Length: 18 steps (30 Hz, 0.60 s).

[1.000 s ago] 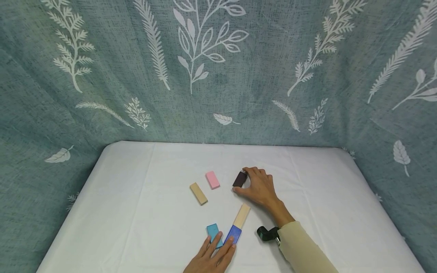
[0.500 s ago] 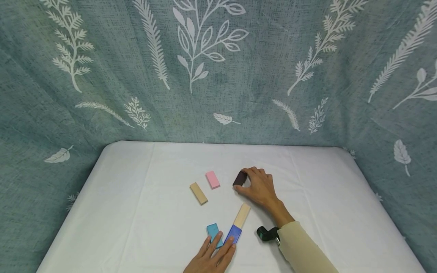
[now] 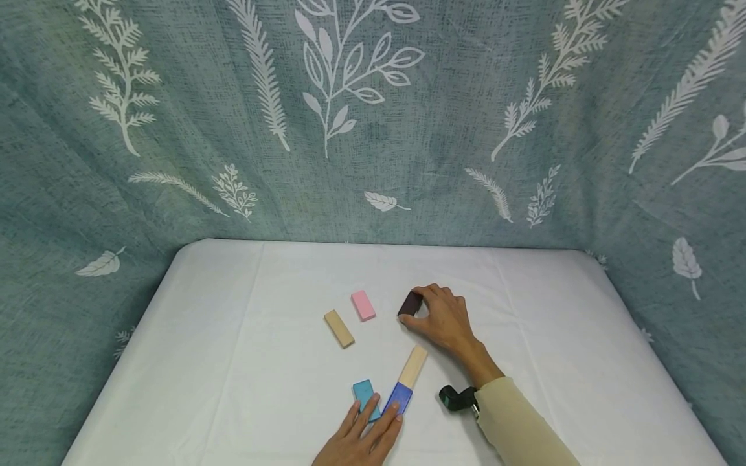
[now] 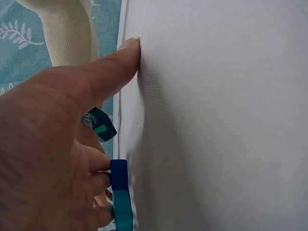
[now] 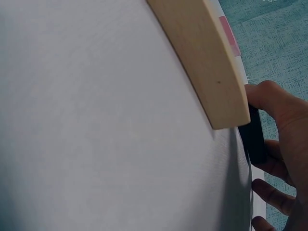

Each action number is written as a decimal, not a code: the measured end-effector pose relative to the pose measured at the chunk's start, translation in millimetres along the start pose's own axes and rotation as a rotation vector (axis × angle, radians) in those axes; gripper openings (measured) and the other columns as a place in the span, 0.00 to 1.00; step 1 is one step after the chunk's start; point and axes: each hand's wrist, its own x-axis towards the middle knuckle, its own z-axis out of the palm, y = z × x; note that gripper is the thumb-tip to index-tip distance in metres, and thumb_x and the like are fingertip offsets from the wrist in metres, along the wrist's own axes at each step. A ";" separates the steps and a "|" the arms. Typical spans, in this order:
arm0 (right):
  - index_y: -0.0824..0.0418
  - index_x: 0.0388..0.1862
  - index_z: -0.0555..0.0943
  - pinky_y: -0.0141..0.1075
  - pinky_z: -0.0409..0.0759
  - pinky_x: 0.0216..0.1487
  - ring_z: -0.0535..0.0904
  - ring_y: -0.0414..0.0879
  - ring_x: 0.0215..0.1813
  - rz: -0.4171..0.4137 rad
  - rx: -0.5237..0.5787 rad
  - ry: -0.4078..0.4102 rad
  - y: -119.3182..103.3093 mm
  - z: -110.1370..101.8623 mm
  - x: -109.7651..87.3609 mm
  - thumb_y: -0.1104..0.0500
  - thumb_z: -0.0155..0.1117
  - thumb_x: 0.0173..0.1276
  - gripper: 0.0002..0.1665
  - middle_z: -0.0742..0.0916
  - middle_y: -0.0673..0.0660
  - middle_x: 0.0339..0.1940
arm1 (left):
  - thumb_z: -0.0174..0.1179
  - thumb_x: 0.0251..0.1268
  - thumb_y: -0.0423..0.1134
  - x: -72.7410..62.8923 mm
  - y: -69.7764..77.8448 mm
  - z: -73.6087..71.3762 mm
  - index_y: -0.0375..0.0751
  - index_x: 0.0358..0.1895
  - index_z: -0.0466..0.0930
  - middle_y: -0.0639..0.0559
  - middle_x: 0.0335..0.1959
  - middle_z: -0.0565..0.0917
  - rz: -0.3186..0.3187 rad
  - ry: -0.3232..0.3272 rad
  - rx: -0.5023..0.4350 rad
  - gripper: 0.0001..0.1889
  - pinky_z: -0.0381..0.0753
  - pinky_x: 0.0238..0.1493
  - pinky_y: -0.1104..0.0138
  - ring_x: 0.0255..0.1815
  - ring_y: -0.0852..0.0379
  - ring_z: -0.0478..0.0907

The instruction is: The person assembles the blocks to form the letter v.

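Note:
My right hand (image 3: 444, 318) pinches a dark brown block (image 3: 410, 303) by its two ends, thumb at the near end and fingertips at the far end. In the right wrist view the same dark block (image 5: 253, 137) sits between thumb and fingers, partly behind a plain wooden block. My left hand (image 3: 362, 435) lies with fingers spread, its fingertips resting on a light blue block (image 3: 364, 392) and a dark blue block (image 3: 399, 397). A plain wooden block (image 3: 413, 366) meets the dark blue block end to end, in one slanting line.
A pink block (image 3: 364, 305) and a tan wooden block (image 3: 339, 329) lie on the white cloth-covered table (image 3: 280, 388), left of the right hand. A black wrist camera (image 3: 457, 398) juts from the right wrist. A leaf-patterned curtain (image 3: 443, 129) hangs behind the table.
The right hand's fingers have closed in slightly on the ends of the dark brown block. The left hand and the other blocks stay where they were.

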 end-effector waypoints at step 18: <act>0.58 0.63 0.81 0.55 0.72 0.53 0.80 0.57 0.56 -0.010 0.006 -0.002 -0.8 -3.4 -1.9 0.35 0.76 0.56 0.42 0.85 0.58 0.54 | 0.34 0.71 0.75 0.0 0.0 -0.6 0.46 0.71 0.72 0.51 0.73 0.71 0.000 0.013 0.003 0.43 0.16 0.74 0.51 0.72 0.45 0.69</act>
